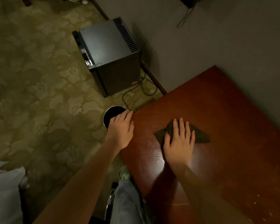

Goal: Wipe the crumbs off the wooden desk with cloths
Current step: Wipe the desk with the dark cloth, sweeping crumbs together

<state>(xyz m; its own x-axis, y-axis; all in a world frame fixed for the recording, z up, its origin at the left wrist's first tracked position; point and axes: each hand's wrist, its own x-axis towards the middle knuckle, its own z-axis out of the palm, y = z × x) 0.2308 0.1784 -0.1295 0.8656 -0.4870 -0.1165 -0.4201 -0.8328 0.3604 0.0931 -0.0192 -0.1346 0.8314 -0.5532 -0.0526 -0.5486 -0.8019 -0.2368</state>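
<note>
Dark bin [114, 107] beside desk [217, 110] corner, contents unseen.

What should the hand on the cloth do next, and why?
Probably slide the cloth left toward the desk corner. The right hand presses it flat, and the left hand sits at the desk's edge, seemingly above the bin, so crumbs pushed that way could drop in. Pale crumbs near the right side would be left for later.
</note>
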